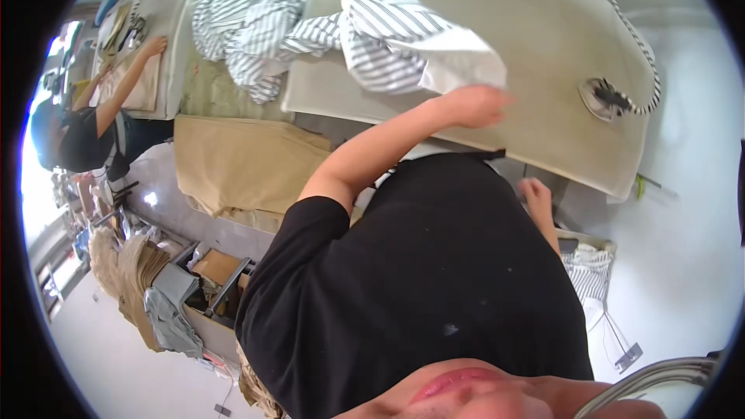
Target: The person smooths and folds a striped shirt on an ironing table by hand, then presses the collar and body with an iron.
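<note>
Striped shirt fabric lying bunched across left half of table, white part reaching toward middle. Left hand overlapping its near right edge, fingers curling, grip unclear. Right hand hanging nearer, beside black shirt; fingers blurred, cannot tell. Iron resting right. Tan cloth lying left. Co-worker reaching over far-left table.

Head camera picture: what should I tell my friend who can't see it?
A person in a black top curls their left hand at striped cloth on a pale table; their right hand is near the table's edge. An iron rests on the right, and another person stands far left.
</note>
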The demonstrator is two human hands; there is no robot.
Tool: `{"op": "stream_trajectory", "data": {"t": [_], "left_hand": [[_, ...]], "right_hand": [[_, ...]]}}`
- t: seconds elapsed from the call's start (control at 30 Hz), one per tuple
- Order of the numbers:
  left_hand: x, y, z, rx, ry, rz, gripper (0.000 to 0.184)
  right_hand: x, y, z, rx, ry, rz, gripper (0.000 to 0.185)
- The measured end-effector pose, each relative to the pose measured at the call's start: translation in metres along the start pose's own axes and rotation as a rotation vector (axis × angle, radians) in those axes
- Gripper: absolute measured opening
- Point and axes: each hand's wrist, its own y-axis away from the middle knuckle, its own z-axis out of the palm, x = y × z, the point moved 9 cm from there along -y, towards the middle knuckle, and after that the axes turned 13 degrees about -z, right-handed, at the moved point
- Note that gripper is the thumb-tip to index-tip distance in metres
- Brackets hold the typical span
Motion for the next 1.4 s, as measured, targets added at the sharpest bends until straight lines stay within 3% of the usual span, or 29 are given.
{"op": "stream_trajectory", "data": {"t": [0.03,0.07,0.1,0.13,0.2,0.27,0.3,0.37,0.43,0.5,0.53,0.57,0.63,0.7,0.77,0.83,0.93,0.97,1.0,1.1,1.13,1.2,1.27,1.3,1.33,1.4], "left_hand": [[-0.008,0.001,0.058,-0.186,-0.138,0.018,0.023],[-0.012,0.007,0.084,-0.277,-0.137,-0.064,0.025],[-0.021,0.019,0.102,-0.367,-0.142,-0.151,0.028],[-0.036,0.028,0.114,-0.244,-0.071,-0.207,0.028],[-0.059,0.057,0.124,-0.082,-0.014,-0.337,0.029],[-0.069,0.088,0.114,0.092,-0.082,-0.453,0.038],[-0.070,0.098,0.101,0.218,-0.135,-0.481,0.047],[-0.062,0.090,0.072,0.271,-0.278,-0.592,0.056],[-0.060,0.086,0.069,0.340,-0.394,-0.730,0.065],[-0.083,0.074,0.068,0.443,-0.320,-0.814,0.081],[-0.087,0.066,0.074,0.453,-0.325,-0.825,0.081],[-0.095,0.057,0.083,0.431,-0.284,-0.900,0.077],[-0.110,0.039,0.095,0.422,-0.250,-0.975,0.073],[-0.138,0.033,0.114,0.397,-0.161,-1.071,0.048],[-0.148,0.024,0.131,0.379,-0.169,-0.993,0.041],[-0.149,0.010,0.149,0.337,-0.173,-0.854,0.029],[-0.073,-0.022,0.184,0.162,0.040,-0.779,0.021],[-0.047,-0.039,0.200,0.134,0.057,-0.725,0.020],[-0.012,-0.057,0.213,0.040,0.304,-0.738,0.020],[0.097,-0.117,0.223,-0.180,0.672,-0.497,0.022],[0.107,-0.124,0.215,-0.199,0.666,-0.485,0.022],[0.152,-0.144,0.180,-0.102,0.479,-0.064,0.025],[0.120,-0.146,0.148,-0.071,0.313,-0.301,0.032],[0.095,-0.143,0.130,0.056,0.209,-0.336,0.034],[0.068,-0.138,0.113,0.182,0.104,-0.367,0.036],[-0.031,-0.115,0.100,0.264,-0.043,-0.658,0.053]], "right_hand": [[-0.010,0.003,0.004,0.028,-0.228,-0.061,0.032],[0.038,0.018,0.002,0.024,-0.229,-0.054,0.032],[0.101,0.033,0.014,-0.009,-0.140,-0.243,0.036],[0.111,0.043,0.014,-0.042,-0.056,-0.429,0.043],[0.138,0.054,-0.024,-0.154,-0.110,-0.369,0.044],[0.106,0.052,-0.068,-0.373,-0.192,-0.270,0.045],[0.089,0.046,-0.095,-0.357,-0.223,-0.269,0.045],[0.071,0.019,-0.138,-0.568,-0.451,-0.043,0.036],[0.065,-0.024,-0.185,-0.593,-0.241,0.098,0.027],[0.053,-0.112,-0.239,-0.159,-0.028,-0.398,0.035],[0.059,-0.152,-0.266,-0.030,0.294,-0.384,0.043],[0.056,-0.189,-0.283,0.078,0.548,-0.492,0.040],[0.014,-0.225,-0.307,0.393,0.562,-0.941,0.035],[0.016,-0.256,-0.295,0.336,0.572,-0.840,0.034],[0.030,-0.283,-0.280,0.208,0.602,-0.636,0.035],[0.028,-0.275,-0.270,0.222,0.731,-0.705,0.033],[0.032,-0.240,-0.251,0.226,0.971,-0.827,0.031],[0.039,-0.233,-0.252,0.155,0.995,-0.806,0.028],[0.047,-0.230,-0.254,0.091,1.019,-0.780,0.024],[0.067,-0.214,-0.262,0.041,1.127,-0.715,0.026],[0.071,-0.204,-0.262,0.053,1.131,-0.693,0.026],[0.070,-0.184,-0.270,0.109,0.908,-0.517,0.023],[0.069,-0.165,-0.267,0.150,0.633,-0.395,0.025],[0.079,-0.150,-0.254,0.154,0.464,-0.349,0.030],[0.081,-0.131,-0.244,0.264,0.490,-0.419,0.039],[0.088,-0.096,-0.218,0.405,0.528,-0.462,0.049]]}}
